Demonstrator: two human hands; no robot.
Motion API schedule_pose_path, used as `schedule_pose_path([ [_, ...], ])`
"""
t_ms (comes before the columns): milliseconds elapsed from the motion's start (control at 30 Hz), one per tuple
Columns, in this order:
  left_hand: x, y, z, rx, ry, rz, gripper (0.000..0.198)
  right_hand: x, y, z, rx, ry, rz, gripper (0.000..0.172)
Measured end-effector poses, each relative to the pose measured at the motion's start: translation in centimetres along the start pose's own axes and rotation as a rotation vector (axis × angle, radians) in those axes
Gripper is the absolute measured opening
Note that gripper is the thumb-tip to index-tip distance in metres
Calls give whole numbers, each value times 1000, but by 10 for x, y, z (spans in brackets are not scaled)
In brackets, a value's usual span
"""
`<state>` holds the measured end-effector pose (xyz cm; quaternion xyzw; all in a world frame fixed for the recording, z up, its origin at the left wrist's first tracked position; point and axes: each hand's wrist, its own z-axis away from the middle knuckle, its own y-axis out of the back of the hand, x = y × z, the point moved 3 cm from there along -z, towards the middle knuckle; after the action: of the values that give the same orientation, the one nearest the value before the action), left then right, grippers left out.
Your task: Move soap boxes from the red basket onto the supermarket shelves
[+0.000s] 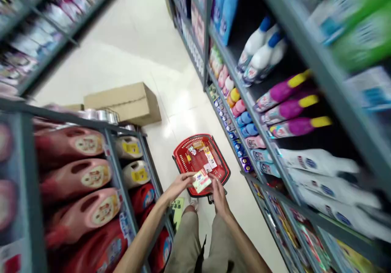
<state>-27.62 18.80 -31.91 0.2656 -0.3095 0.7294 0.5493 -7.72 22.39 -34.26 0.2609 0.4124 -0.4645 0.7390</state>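
Observation:
Between my two hands is a small white, green and red box (201, 180), printed like packaged soap. My left hand (179, 185) pinches its left end with the fingertips. On the other end, my right hand (219, 193) has its fingers closed at the right edge. Directly below the box, a red plastic shopping basket (180, 155) rests on the floor in front of my feet. Several small packages lie in it, among them white cards or boxes (210, 159) and an orange-yellow pack (198, 145).
Shelves of red detergent jugs (91, 178) stand close on my left. On my right, tall shelves hold purple bottles (287, 110) and white bottles (317, 163). A cardboard box (122, 102) sits on the pale tiled floor (134, 41) beyond the left shelf.

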Motion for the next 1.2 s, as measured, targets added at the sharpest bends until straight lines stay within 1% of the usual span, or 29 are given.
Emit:
schedule_pose_path([
  [67, 48, -16, 50, -121, -9, -23, 56, -52, -1, 41, -4, 36, -123, 60],
  [100, 69, -23, 72, -175, -20, -49, 56, -73, -2, 64, 2, 50, -185, 60],
  [167, 102, -37, 112, -226, -53, -124, 59, -107, -5, 112, 38, 86, -306, 63],
  [233, 121, -50, 146, -224, -91, -201, 62, -130, -9, 162, 100, 151, -397, 66],
  [267, 125, -58, 161, -235, -108, -225, 64, -137, -11, 186, 131, 192, -434, 67],
  [300, 125, -67, 174, -278, -106, -229, 65, -143, -13, 210, 173, 236, -464, 66],
  [333, 120, -76, 187, -328, -90, -203, 67, -146, -15, 232, 221, 273, -488, 65],
  [400, 102, -93, 208, -412, -33, -113, 69, -144, -16, 272, 340, 323, -529, 60],
  [433, 89, -102, 218, -434, -2, -74, 69, -140, -16, 291, 401, 338, -548, 58],
  [467, 76, -109, 227, -417, 10, -54, 69, -134, -15, 310, 466, 352, -566, 56],
  [533, 49, -126, 243, -407, 30, -79, 68, -121, -10, 345, 610, 387, -582, 55],
  [567, 38, -135, 251, -428, 47, -103, 68, -113, -7, 361, 680, 404, -583, 56],
  [667, 13, -165, 277, -560, 99, -177, 69, -95, 1, 406, 833, 450, -585, 57],
  [700, 9, -176, 287, -591, 91, -191, 68, -91, 3, 419, 866, 466, -589, 56],
  [767, 6, -195, 306, -610, 31, -212, 66, -86, 6, 445, 920, 505, -597, 53],
  [833, 8, -215, 326, -610, -44, -247, 65, -85, 10, 469, 961, 553, -597, 52],
  [867, 10, -224, 336, -629, -64, -280, 65, -85, 12, 481, 975, 576, -595, 51],
  [967, 14, -254, 368, -747, -88, -393, 63, -80, 20, 519, 998, 626, -601, 52],
  [1033, 13, -274, 391, -812, -100, -445, 61, -71, 28, 545, 1016, 652, -617, 53],
  [1100, 3, -292, 413, -837, -119, -478, 58, -57, 37, 571, 1045, 677, -638, 53],
  [1200, -26, -317, 443, -838, -112, -520, 55, -25, 50, 607, 1093, 690, -683, 54],
])
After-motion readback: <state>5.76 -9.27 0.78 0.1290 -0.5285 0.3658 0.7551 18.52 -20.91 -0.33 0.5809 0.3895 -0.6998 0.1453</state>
